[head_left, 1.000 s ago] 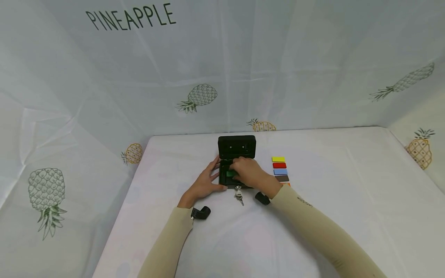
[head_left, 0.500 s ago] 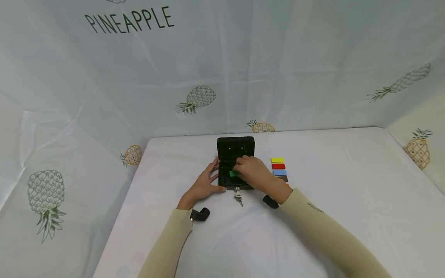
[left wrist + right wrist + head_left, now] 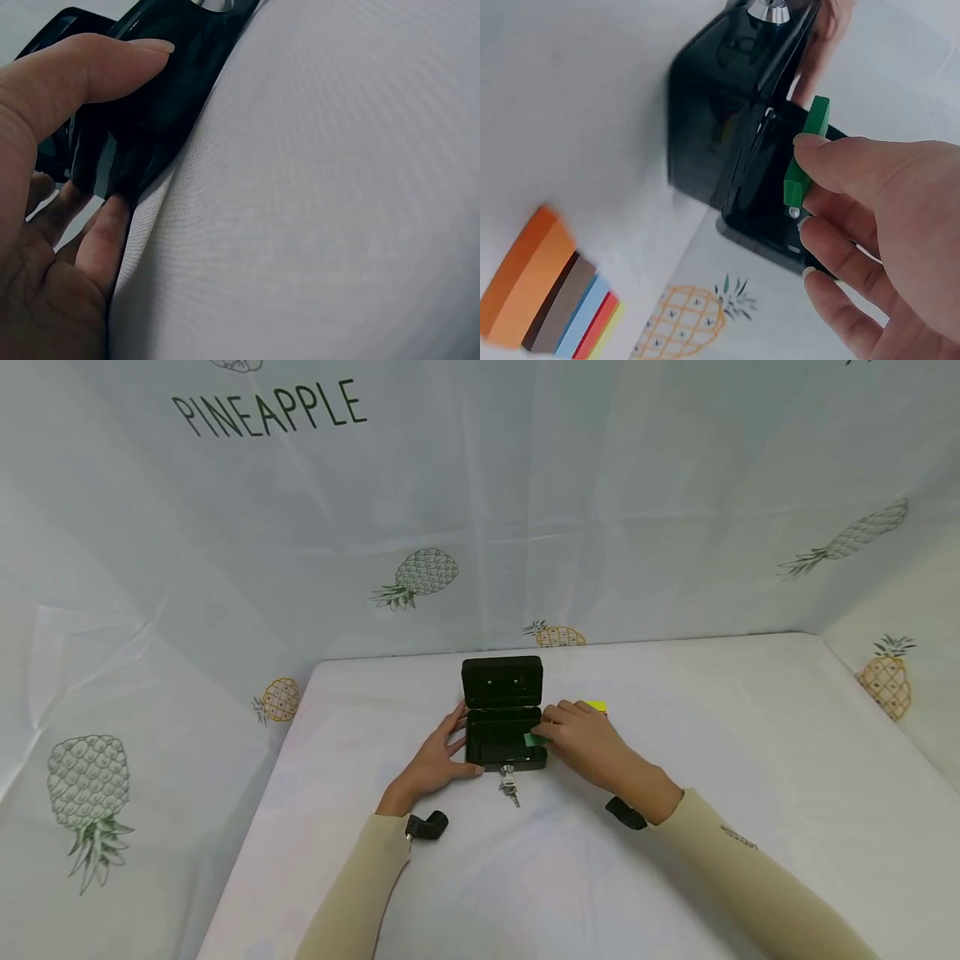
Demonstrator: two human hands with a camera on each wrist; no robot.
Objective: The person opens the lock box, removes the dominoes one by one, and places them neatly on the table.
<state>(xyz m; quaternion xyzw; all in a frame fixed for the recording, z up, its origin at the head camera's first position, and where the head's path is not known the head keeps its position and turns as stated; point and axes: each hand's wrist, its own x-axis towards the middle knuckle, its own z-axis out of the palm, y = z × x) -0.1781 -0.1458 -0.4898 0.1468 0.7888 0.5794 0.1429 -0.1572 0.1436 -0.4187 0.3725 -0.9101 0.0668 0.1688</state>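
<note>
A black cash box (image 3: 502, 683) stands on the table with its lid raised. My left hand (image 3: 435, 760) holds the box by its left side; in the left wrist view the thumb (image 3: 112, 67) lies on the front wall and the fingers reach along the side. Above the right part of the open box, my right hand (image 3: 588, 747) pinches a small green block (image 3: 798, 181) between thumb and fingers. The other right fingers are loosely bent below it. Keys (image 3: 510, 788) hang from the lock at the box's front.
Right of the box lies a row of coloured blocks: orange (image 3: 523, 281), grey-brown (image 3: 564, 304), blue (image 3: 583, 319), red and yellow (image 3: 597, 705). The right hand covers most of them in the head view. White cloth with pineapple prints (image 3: 426, 572) hangs around the table.
My right hand has drawn back to the right with the green block, from inside the box to over its right edge. The left hand has stayed at the box's side.
</note>
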